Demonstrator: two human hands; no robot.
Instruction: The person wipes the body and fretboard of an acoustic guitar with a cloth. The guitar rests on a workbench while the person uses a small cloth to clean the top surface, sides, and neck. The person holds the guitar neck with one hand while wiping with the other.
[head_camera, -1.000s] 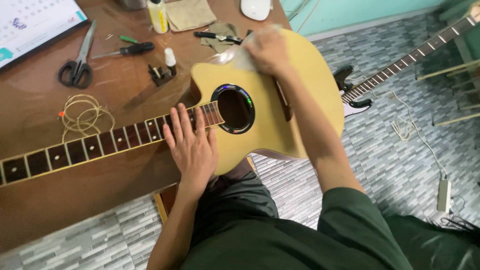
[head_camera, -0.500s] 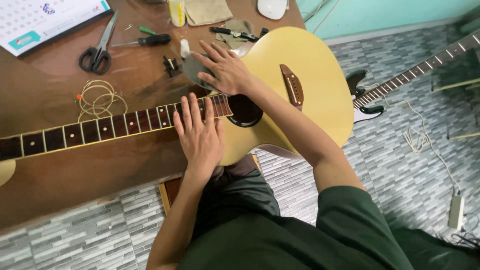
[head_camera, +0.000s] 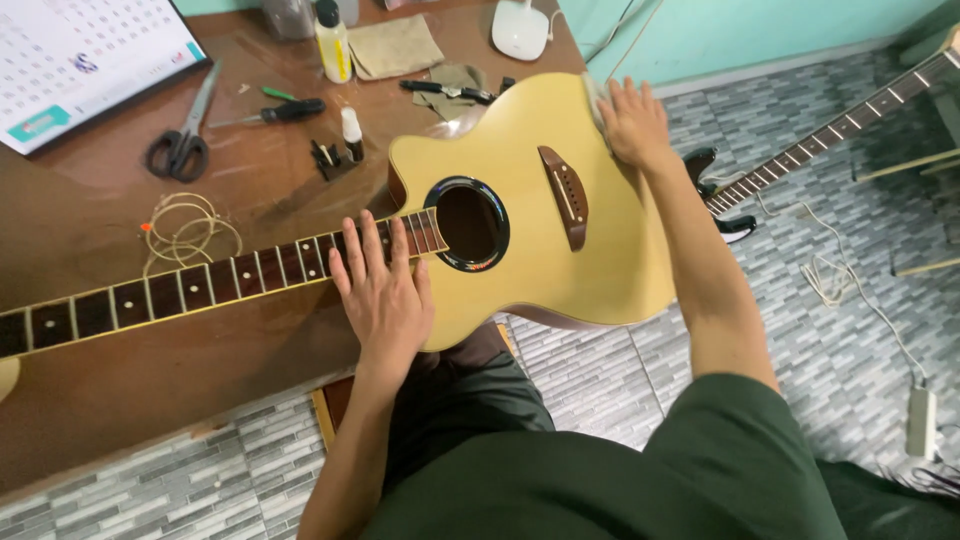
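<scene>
A yellow acoustic guitar (head_camera: 600, 250) with no strings lies face up, its dark neck (head_camera: 200, 285) running left over the brown table (head_camera: 150, 370) and its body overhanging my lap. My left hand (head_camera: 380, 295) rests flat, fingers spread, on the fretboard where the neck meets the body. My right hand (head_camera: 632, 125) presses on the far right rim of the body, and a bit of pale cloth (head_camera: 594, 98) shows under its fingers. The round soundhole (head_camera: 470, 222) and brown bridge (head_camera: 565, 195) lie uncovered between my hands.
On the table are scissors (head_camera: 182, 145), a coil of strings (head_camera: 190, 228), a screwdriver (head_camera: 285, 110), a yellow bottle (head_camera: 332, 40), a small vial (head_camera: 351, 132), rags (head_camera: 395, 45) and a calendar (head_camera: 80, 60). A second guitar (head_camera: 800, 165) and cables (head_camera: 830, 275) lie on the tiled floor.
My right hand has swept from near the soundhole across the guitar's top to its far right rim. My left hand stays on the neck.
</scene>
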